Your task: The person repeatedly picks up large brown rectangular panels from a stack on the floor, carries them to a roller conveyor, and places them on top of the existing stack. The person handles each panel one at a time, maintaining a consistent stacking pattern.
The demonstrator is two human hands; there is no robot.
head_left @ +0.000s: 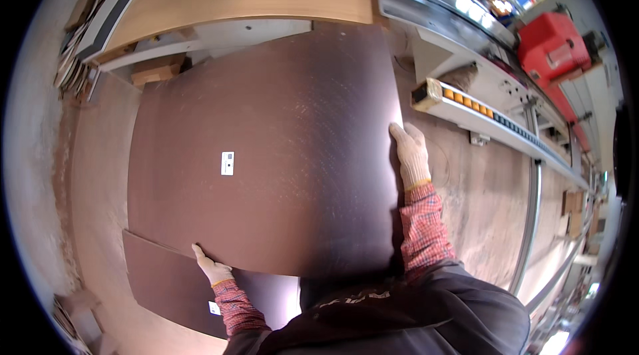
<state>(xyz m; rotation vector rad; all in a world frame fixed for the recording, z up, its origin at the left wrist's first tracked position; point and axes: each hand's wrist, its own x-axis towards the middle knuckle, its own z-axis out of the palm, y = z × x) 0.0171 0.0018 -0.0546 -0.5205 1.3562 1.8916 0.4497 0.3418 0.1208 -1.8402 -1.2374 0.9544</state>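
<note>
Your dark jacket (pixel 413 315) sits nearest, just below the large brown panel (pixel 266 115) spread before you. Your left gloved hand (pixel 213 269) pinches its near edge; your right gloved hand (pixel 413 155) grips its right edge. The handling looks midway: your two-handed hold is made, release is not yet done, and the second brown panel (pixel 160 268), partly underneath, is unheld.

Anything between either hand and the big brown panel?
Nothing visible beyond the pale gloves. The right hand holds the big brown panel by its right edge; the left hand is at its near edge. The second brown panel lies at lower left, not in between.
</note>
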